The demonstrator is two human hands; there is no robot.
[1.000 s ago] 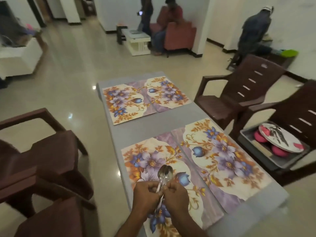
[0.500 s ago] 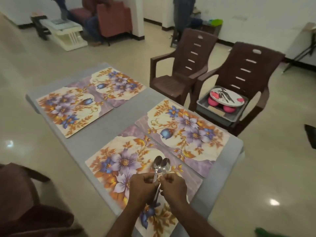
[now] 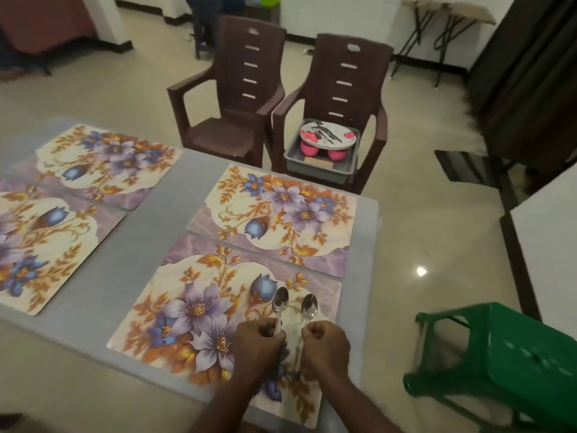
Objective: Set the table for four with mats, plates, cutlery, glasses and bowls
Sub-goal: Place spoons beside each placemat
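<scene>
Your left hand [image 3: 259, 342] has a grip on one spoon [image 3: 278, 303], your right hand [image 3: 326, 342] on another spoon [image 3: 308, 307], over the near mat [image 3: 199, 310] at six o'clock on the desk [image 3: 156, 220]. Cutlery step: lay one here, judging placement.

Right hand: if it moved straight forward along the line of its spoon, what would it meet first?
Probably nothing soon. The right hand points its spoon across the near mat toward the far mat; both lie flat and bare there.
</scene>
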